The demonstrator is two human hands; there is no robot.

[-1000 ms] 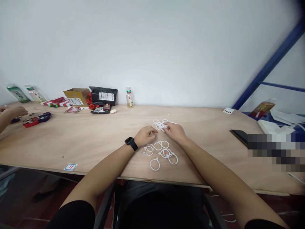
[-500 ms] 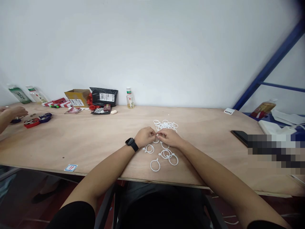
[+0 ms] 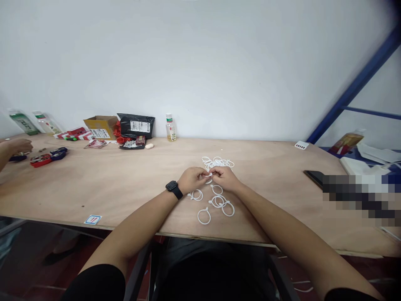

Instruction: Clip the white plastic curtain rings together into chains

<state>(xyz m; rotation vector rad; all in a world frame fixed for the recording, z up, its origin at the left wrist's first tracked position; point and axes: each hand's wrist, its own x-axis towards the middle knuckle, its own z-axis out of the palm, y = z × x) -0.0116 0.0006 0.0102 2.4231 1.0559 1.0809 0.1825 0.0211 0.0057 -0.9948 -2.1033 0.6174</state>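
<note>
My left hand (image 3: 193, 179), with a black watch at its wrist, is closed with fingertips pinching a small white ring piece (image 3: 209, 176). My right hand (image 3: 223, 177) meets it from the other side, its thumb and fingers closed on the same piece. Just behind both hands lies a pile of white rings (image 3: 219, 163). Nearer the table's front edge are several loose rings: a pair (image 3: 196, 195) by my left wrist, an overlapping group (image 3: 217, 202) below my right hand and a single ring (image 3: 204, 217) in front.
A bottle (image 3: 171, 127), black package (image 3: 138, 125) and open carton (image 3: 100, 127) stand along the wall. Another person's hand (image 3: 19, 146) is at far left near red and blue cases (image 3: 41, 160). A phone (image 3: 314, 178) and white power strip (image 3: 301, 145) lie right.
My fingertips have shifted slightly right, and the small tab of the held ring piece now shows between them. The other person's hand has moved slightly left.
</note>
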